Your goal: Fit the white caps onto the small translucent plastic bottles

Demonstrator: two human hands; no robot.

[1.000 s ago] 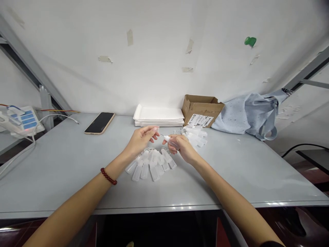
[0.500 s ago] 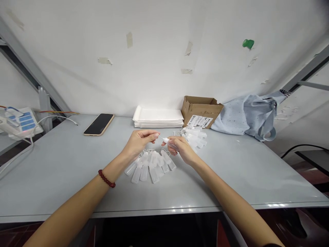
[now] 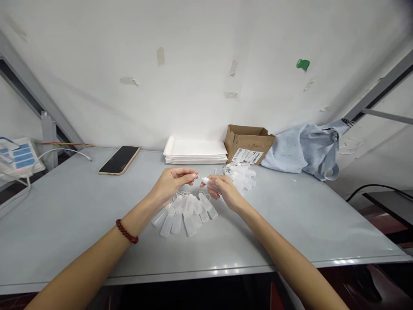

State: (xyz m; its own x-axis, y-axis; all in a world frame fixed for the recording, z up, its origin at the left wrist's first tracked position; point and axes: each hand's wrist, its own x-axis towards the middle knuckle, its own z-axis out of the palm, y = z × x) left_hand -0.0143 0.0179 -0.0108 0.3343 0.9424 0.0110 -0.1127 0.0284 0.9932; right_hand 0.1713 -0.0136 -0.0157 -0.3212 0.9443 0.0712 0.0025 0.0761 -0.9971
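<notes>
1. Lower frame: both forearms reach up from the bottom edge over the grey table (image 3: 64,224). A red bead bracelet (image 3: 127,231) sits on the left wrist.
2. Centre frame, below the hands: a fan of small translucent bottles (image 3: 185,210) lies flat on the table, caps toward the hands.
3. Centre frame: the right hand (image 3: 224,191) is closed around one small bottle (image 3: 209,184), nozzle pointing left. The left hand (image 3: 172,183) pinches thumb and forefinger together on a small piece at the nozzle tip; what that piece is cannot be told.
4. Change: one second ago the hands were apart with a gap at the nozzle; now the left fingertips meet the tip. Judged, the fitting step is at contact.
5. Centre right: a second bottle pile (image 3: 241,175) lies just beyond the right hand.
6. Far edge: phone (image 3: 119,159) at left, white pad stack (image 3: 195,151), cardboard box (image 3: 248,144), blue cloth bag (image 3: 306,150) at right.
</notes>
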